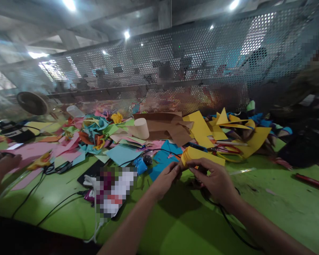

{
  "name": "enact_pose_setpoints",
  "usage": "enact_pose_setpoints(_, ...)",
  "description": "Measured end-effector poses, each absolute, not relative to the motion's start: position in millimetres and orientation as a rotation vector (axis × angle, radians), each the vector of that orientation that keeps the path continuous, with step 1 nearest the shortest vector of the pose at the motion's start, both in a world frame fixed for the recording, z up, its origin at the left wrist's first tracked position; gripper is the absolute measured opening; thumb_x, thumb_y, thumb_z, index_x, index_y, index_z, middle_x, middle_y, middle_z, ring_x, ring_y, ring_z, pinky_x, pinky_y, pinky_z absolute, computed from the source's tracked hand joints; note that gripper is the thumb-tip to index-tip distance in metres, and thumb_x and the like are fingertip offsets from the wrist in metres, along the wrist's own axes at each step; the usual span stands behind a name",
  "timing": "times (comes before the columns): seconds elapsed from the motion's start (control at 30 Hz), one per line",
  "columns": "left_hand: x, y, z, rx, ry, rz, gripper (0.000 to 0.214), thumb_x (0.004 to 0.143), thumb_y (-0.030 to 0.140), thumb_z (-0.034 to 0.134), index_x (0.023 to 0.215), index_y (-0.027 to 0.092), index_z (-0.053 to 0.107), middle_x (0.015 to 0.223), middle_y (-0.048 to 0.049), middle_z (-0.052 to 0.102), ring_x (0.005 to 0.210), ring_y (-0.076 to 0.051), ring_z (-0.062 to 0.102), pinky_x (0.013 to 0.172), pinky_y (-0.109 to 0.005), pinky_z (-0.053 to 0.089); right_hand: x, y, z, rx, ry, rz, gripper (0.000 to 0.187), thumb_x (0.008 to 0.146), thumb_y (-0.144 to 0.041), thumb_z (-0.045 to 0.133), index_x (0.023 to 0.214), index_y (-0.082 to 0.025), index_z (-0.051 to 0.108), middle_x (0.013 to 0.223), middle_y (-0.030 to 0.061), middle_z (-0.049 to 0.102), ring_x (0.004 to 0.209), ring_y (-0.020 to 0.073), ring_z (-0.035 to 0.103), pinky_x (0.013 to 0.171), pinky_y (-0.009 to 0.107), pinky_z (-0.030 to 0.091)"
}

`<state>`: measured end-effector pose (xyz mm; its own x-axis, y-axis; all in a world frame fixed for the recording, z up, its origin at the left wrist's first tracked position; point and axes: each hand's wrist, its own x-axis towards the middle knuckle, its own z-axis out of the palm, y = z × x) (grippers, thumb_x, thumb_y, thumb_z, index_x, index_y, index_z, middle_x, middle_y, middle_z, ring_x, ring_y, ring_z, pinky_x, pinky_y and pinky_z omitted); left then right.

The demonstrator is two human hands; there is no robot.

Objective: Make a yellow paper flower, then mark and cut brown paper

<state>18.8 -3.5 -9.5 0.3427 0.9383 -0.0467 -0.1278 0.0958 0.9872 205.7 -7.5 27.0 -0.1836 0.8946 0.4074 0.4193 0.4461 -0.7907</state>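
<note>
Both of my hands hold a folded yellow paper sheet (pixel 199 156) just above the green table (pixel 175 226). My left hand (pixel 167 179) pinches the sheet's curled left end between thumb and fingers. My right hand (pixel 215 177) grips the sheet from below, its fingers curled along the near edge. The paper's far end points to the right, level with the table.
A heap of coloured paper scraps (pixel 101 138), brown card (pixel 164 127) and more yellow sheets (pixel 228 131) covers the far half of the table. Black cables (pixel 50 209), scissors (pixel 58 167) and a red pen (pixel 311 180) lie about. Another person's hand (pixel 2 166) is at the left edge.
</note>
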Motion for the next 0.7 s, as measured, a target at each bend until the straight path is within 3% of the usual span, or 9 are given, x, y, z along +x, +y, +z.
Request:
enact_pose_setpoints(0.17, 18.5, -2.3, -12.0, 1.147, 0.880, 0.965, 0.044, 0.089, 0.059, 0.055, 0.103, 0.017, 0.056, 0.075, 0.0039, 0.045, 0.065, -0.009, 0.038, 0.058, -0.023, 0.030, 203.0, -8.8, 25.9, -1.148, -1.712, 0.725, 0.014, 0.087, -0.028, 0.062, 0.095, -0.022, 0.072, 0.095, 0.0061, 0.077, 0.085, 0.0221, 0.072, 0.072, 0.031, 0.058)
enact_pose_setpoints(0.37, 19.3, -2.7, -10.1, 1.142, 0.891, 0.969, 0.046, 0.088, 0.060, 0.055, 0.101, 0.016, 0.056, 0.074, 0.0043, 0.044, 0.064, -0.009, 0.038, 0.058, -0.022, 0.031, 202.1, -10.8, 23.8, -1.200, -1.747, 0.660, 0.012, 0.087, -0.028, 0.063, 0.095, -0.022, 0.069, 0.078, 0.0016, 0.073, 0.055, 0.0136, 0.064, 0.049, 0.023, 0.050)
enact_pose_setpoints(0.7, 18.2, -2.8, -15.9, 0.983, 0.936, 0.963, 0.052, 0.079, 0.065, 0.064, 0.103, 0.019, 0.062, 0.081, 0.0017, 0.051, 0.072, -0.011, 0.045, 0.063, -0.022, 0.036, 202.2, -13.5, 21.2, -1.141, -1.879, 0.531, 0.011, 0.088, -0.023, 0.061, 0.097, -0.024, 0.067, 0.079, -0.0002, 0.074, 0.056, 0.0134, 0.064, 0.055, 0.024, 0.050)
